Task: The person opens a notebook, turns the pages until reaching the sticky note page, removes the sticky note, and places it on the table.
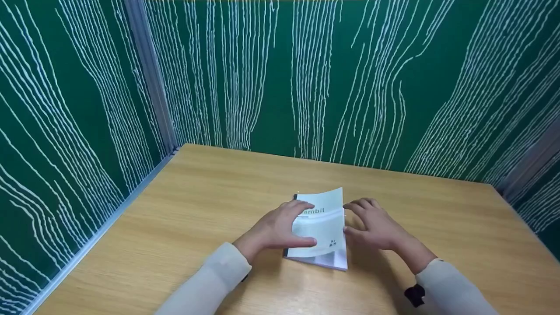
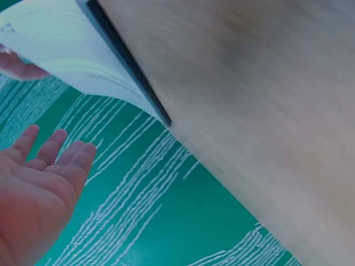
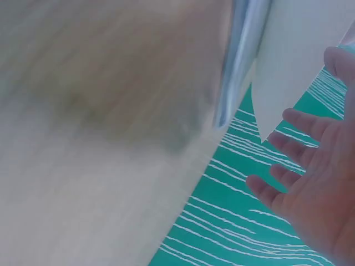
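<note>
Head view: the booklet [image 1: 321, 229] lies, long axis toward the worktop's [image 1: 175, 210] far edge, left hand [image 1: 279, 225] over its spine side, right hand [image 1: 378, 225] just beside its raised free edge, fingers of both spread.

- The letters "ambit" [image 1: 314, 211] stand in the upper part of the pale front cover of a booklet [image 1: 319, 227]; the left hand [image 1: 280, 225] lies over the area just before them, so whether the word begins earlier cannot be told;
- A small mark [image 1: 333, 243] stands near the cover's lower right corner; its top line seems to read "AI"; the characters directly beneath are too small to make out;
- Faint print [image 2: 8, 27] shows on the same cover in the left wrist view; it is illegible.
</note>
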The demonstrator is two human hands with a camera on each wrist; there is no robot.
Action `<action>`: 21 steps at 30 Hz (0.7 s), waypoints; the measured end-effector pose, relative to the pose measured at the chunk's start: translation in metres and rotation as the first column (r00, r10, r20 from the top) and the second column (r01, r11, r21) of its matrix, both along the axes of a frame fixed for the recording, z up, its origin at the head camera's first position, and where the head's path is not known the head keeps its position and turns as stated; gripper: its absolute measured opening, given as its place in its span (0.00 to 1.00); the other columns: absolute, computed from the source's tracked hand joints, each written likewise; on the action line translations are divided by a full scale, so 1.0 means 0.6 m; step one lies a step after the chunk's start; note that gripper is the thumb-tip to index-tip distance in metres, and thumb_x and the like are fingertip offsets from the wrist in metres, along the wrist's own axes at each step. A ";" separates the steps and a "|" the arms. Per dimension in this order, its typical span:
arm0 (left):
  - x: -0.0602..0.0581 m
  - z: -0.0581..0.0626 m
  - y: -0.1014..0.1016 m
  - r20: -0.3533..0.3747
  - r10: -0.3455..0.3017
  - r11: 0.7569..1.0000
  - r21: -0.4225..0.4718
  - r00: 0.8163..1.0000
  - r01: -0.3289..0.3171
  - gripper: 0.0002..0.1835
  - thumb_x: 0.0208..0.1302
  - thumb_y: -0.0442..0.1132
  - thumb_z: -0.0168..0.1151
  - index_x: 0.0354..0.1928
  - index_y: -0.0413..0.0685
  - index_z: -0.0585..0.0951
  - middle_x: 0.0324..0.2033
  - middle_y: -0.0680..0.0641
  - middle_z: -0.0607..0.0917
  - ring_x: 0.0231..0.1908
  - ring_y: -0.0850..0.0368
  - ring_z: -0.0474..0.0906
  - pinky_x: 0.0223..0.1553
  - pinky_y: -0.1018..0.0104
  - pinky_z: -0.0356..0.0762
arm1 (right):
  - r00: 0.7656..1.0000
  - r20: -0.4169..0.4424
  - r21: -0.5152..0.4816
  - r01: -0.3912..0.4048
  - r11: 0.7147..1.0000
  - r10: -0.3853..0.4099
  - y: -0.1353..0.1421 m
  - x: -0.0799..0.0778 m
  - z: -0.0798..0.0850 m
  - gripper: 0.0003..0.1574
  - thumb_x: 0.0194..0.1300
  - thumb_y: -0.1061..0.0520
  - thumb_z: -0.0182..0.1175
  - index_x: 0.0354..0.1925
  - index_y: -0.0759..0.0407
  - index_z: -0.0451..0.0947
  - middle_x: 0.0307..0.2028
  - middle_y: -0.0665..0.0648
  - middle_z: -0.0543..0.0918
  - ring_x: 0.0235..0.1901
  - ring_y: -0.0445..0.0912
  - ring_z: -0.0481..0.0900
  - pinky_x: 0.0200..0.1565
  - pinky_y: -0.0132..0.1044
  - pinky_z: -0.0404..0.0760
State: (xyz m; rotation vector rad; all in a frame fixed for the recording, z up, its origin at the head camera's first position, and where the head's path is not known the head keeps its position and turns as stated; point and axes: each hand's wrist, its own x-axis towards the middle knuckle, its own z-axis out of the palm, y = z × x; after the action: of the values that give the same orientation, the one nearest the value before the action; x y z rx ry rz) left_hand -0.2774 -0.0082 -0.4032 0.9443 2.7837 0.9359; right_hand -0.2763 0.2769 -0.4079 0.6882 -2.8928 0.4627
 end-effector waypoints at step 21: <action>-0.011 0.013 0.048 0.060 -0.007 0.992 0.123 0.998 0.000 0.37 0.56 0.67 0.60 0.69 0.76 0.64 0.70 0.57 0.63 0.67 0.53 0.60 0.56 0.41 0.67 | 1.000 -0.011 -0.045 0.001 0.999 -0.001 -0.047 -0.009 0.044 0.43 0.61 0.36 0.61 0.70 0.48 0.64 0.66 0.60 0.67 0.64 0.60 0.58 0.54 0.68 0.65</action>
State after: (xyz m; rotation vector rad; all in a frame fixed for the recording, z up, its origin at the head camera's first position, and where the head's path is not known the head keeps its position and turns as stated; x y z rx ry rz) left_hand -0.2841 0.0205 -0.3954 0.9192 2.7007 1.1268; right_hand -0.2818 0.2488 -0.3817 0.6804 -2.8632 0.5204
